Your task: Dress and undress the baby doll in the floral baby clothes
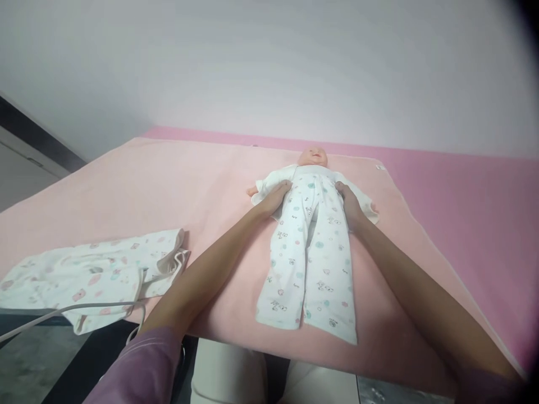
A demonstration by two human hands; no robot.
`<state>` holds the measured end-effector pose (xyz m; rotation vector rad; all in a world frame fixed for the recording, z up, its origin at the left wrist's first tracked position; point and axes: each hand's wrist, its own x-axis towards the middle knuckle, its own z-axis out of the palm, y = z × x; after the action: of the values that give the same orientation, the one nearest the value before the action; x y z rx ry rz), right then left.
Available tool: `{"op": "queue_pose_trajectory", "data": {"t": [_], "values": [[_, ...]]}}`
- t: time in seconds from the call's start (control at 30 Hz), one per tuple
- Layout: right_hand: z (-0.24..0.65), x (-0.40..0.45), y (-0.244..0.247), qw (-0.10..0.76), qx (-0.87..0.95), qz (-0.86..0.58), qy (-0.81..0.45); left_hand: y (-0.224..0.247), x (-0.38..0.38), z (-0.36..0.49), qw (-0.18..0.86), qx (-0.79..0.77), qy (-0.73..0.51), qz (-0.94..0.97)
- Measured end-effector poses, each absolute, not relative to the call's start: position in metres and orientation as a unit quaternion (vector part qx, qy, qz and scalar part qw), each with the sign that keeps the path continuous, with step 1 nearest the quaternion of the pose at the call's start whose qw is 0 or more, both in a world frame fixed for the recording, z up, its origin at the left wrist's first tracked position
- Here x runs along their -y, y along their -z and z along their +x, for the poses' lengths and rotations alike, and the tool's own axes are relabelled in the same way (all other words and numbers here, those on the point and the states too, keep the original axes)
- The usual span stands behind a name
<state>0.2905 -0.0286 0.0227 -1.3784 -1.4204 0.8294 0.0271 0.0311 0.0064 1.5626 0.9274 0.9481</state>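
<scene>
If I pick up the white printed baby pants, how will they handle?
Probably floppy: the baby pants lie limp, their loose hems spreading over the pink cloth. The fabric looks thin, so they're likely light on their own, though I can't tell whether the legs of the doll are inside. They seem unlikely to roll, lying so flat.

trousers point(325, 247) over doll point(312, 158) | doll on blanket point(202, 179) | clothing point(109, 266) left of trousers

A plain, pale grey-white wall point(252, 67) rises, softly lit, behind a deep-pink worktop point(467, 224) largely covered by a peach-pink cloth point(168, 185). A dark, slanting band point(37, 132) edges the wall at left; mottled grey floor point(31, 359) shows lower left.
</scene>
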Motion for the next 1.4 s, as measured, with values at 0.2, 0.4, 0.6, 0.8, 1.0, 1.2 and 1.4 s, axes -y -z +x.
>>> {"op": "queue_pose_trajectory", "data": {"t": [0.2, 0.4, 0.6, 0.8, 1.0, 1.2, 1.4], "values": [[0.312, 0.020, -0.026, 0.528, 0.584, -0.565, -0.247, -0.015, -0.028, 0.039, 0.495, -0.417, -0.453, 0.613], [0.326, 0.023, -0.038, 0.419, 0.641, -0.639, -0.079, -0.033, -0.017, 0.035, 0.295, -0.502, -0.405, 0.705], [0.354, 0.095, -0.039, 0.318, 0.633, -0.705, 0.023, -0.030, 0.024, -0.013, 0.061, -0.588, -0.328, 0.737], [0.375, 0.126, -0.017, 0.176, 0.552, -0.812, -0.065, -0.029, 0.024, -0.037, 0.147, -0.661, -0.223, 0.701], [0.371, 0.088, -0.073, 0.397, 0.535, -0.716, -0.208, -0.069, 0.013, -0.023, 0.220, -0.590, -0.429, 0.648], [0.294, 0.080, -0.105, 0.406, 0.763, -0.497, -0.077, -0.093, 0.028, 0.050, 0.209, -0.381, -0.467, 0.770], [0.300, 0.115, -0.055, 0.434, 0.759, -0.483, -0.056, -0.045, 0.060, 0.022, 0.179, -0.359, -0.440, 0.804]]}}
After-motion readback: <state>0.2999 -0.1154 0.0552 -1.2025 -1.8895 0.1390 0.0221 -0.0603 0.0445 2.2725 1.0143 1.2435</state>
